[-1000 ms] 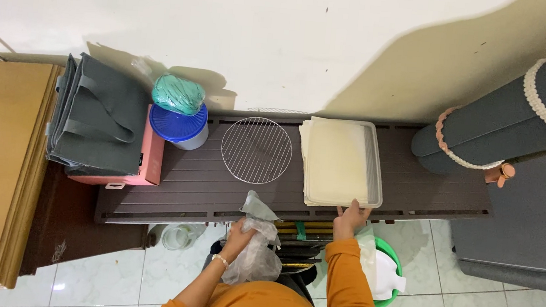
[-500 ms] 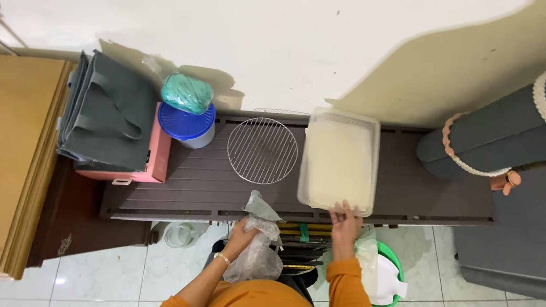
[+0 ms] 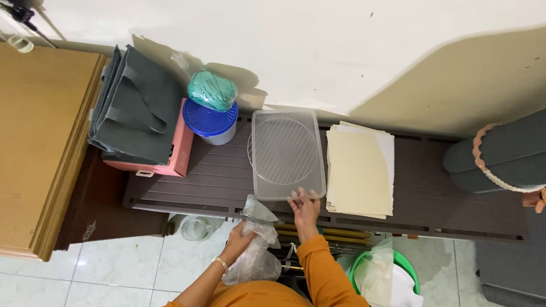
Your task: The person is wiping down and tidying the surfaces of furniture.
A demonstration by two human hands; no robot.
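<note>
Brown slatted shelf runs along the white wall; wooden cabinet at its left end, rolled grey mat at its right. Grey bag lies on a pink box at the shelf's left, beside a blue-lidded tub with a green bundle on top. Stack of cream paper sheets lies bare on the shelf, right of centre. Clear plastic tray sits over the round wire rack, just left of the sheets. Right hand at the tray's near edge, fingers spread on its rim. Left hand closed around a crumpled clear plastic bag, below the shelf edge. Green bucket on the tiled floor
</note>
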